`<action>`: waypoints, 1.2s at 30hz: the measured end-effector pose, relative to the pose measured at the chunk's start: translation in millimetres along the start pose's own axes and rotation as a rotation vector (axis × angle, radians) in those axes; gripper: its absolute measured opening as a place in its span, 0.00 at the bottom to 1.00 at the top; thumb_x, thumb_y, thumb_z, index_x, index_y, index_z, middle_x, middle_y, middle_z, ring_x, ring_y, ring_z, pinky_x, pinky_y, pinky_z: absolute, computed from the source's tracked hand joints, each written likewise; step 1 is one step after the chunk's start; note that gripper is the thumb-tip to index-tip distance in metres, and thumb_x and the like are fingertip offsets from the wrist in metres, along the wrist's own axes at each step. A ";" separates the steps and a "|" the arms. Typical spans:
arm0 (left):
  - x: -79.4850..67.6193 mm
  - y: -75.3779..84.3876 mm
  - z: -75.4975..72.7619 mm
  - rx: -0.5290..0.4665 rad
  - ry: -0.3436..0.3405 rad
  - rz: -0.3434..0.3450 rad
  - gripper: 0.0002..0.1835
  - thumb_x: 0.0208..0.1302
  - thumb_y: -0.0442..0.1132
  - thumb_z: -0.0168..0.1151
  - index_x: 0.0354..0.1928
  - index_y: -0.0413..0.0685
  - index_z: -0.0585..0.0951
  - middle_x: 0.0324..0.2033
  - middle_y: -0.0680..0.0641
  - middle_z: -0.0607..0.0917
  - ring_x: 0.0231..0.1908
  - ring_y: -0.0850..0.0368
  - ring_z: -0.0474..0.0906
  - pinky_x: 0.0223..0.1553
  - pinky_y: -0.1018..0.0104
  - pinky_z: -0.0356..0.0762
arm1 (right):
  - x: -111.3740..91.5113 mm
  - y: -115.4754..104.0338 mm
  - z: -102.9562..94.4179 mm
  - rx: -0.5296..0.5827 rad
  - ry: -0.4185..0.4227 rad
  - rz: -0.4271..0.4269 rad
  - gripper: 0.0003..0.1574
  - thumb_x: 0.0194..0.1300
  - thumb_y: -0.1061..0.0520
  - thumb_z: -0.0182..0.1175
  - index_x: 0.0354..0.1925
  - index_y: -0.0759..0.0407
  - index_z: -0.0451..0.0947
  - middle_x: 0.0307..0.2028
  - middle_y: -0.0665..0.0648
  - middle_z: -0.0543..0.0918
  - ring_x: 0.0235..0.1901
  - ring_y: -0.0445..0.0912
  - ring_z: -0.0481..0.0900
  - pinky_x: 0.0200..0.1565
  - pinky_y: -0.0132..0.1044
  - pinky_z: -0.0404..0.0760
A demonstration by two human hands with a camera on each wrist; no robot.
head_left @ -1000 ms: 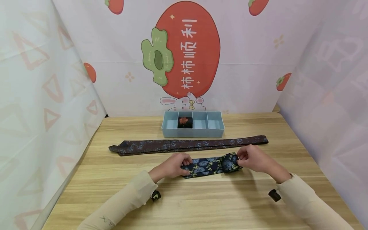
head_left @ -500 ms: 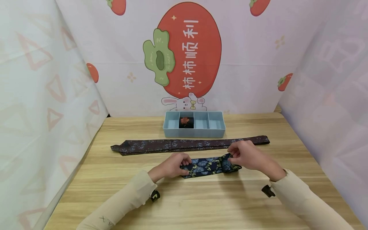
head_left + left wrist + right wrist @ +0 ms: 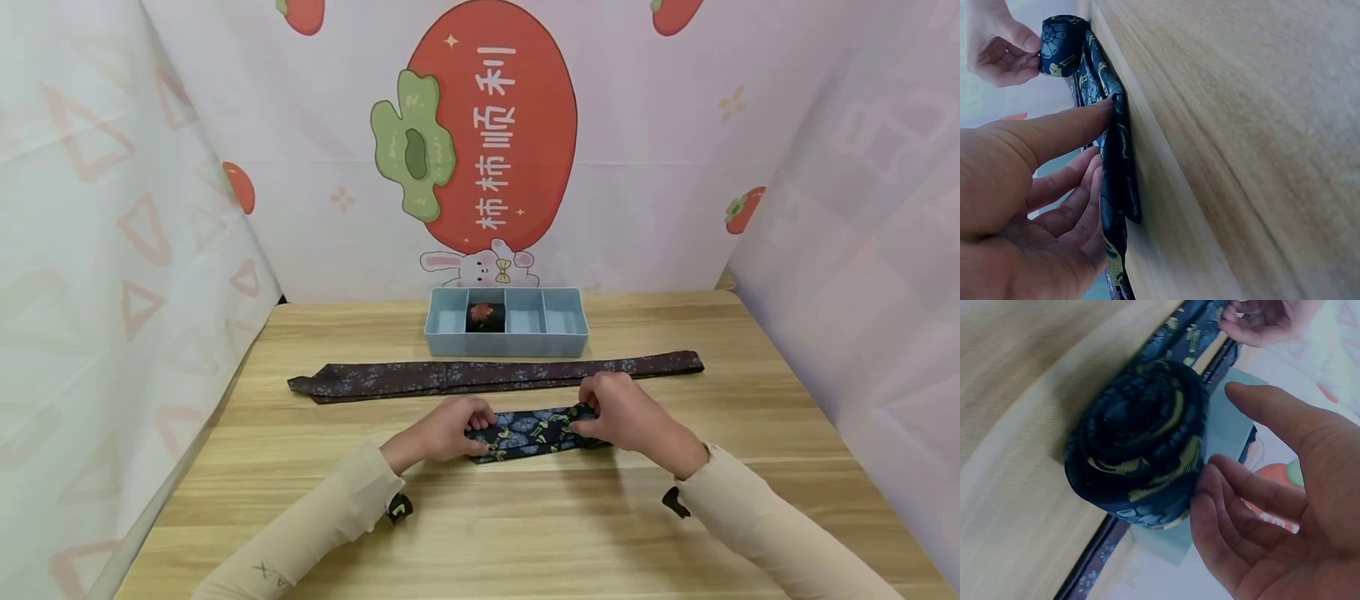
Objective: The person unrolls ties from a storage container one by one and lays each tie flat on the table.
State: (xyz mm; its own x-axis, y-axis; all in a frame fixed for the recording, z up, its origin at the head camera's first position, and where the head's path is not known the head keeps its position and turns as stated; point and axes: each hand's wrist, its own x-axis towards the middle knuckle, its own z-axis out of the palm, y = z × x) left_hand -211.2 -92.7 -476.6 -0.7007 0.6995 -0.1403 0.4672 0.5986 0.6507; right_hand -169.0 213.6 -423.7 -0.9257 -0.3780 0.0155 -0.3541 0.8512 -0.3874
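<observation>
A navy necktie [image 3: 521, 435] with blue and yellow motifs lies across the table, partly rolled up from its right end. My left hand [image 3: 448, 429] holds the flat left part, thumb on the near edge and fingertips at the far edge. At the rolled end [image 3: 1141, 447], my right hand [image 3: 633, 421] has its curled fingertips against the coil. In the right wrist view the thumb seems slightly off the coil; from the head, the hand covers most of it. Behind lies a second necktie [image 3: 390, 381], maroon with small blue flowers, stretched out flat.
A light blue tray [image 3: 506, 344] with several compartments stands at the back of the wooden table [image 3: 480, 533]. Its second compartment from the left holds a rolled black tie [image 3: 486, 317] with an orange-red leaf motif. Printed cloth [image 3: 637, 208] hangs behind and at both sides.
My right hand has moved left with the coil, and its fingers now reach over the top of it. The left hand stays almost in place on the flat part. The maroon necktie has not moved.
</observation>
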 end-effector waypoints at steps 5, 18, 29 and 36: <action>0.3 0.0 -3.2 0.001 0.011 0.000 0.19 0.63 0.35 0.77 0.55 0.41 0.84 0.47 0.47 0.86 0.45 0.55 0.81 0.51 0.60 0.83 | -1.6 0.8 6.3 -0.088 0.083 0.041 0.26 0.51 0.47 0.84 0.34 0.60 0.80 0.29 0.53 0.77 0.26 0.41 0.68 0.29 0.36 0.73; -0.3 -1.6 -3.0 -0.001 0.006 -0.002 0.19 0.63 0.35 0.77 0.55 0.40 0.84 0.47 0.46 0.86 0.45 0.55 0.82 0.51 0.60 0.83 | -6.2 10.7 -1.4 -0.048 0.072 0.106 0.23 0.53 0.50 0.83 0.36 0.62 0.82 0.32 0.56 0.82 0.27 0.43 0.73 0.32 0.39 0.77; -3.3 -6.2 -4.3 -0.005 -0.008 -0.014 0.19 0.64 0.35 0.77 0.56 0.42 0.84 0.48 0.47 0.86 0.46 0.56 0.81 0.51 0.60 0.83 | -15.1 28.5 -17.2 0.048 0.022 0.130 0.21 0.58 0.49 0.79 0.39 0.63 0.84 0.33 0.54 0.85 0.30 0.41 0.79 0.37 0.41 0.84; -7.2 -13.4 -6.9 -0.019 -0.017 -0.025 0.19 0.65 0.36 0.76 0.56 0.44 0.83 0.48 0.49 0.85 0.47 0.57 0.81 0.52 0.60 0.83 | -24.3 41.9 -22.8 0.114 0.008 0.136 0.19 0.61 0.52 0.77 0.41 0.65 0.85 0.33 0.53 0.86 0.31 0.40 0.80 0.38 0.42 0.85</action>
State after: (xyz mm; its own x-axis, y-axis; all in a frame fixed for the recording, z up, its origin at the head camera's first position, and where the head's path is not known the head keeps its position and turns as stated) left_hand -216.2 -108.5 -479.1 -0.7026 0.6911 -0.1695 0.4392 0.6086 0.6608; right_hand -164.3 266.7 -419.2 -0.9653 -0.2586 -0.0366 -0.2085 0.8475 -0.4882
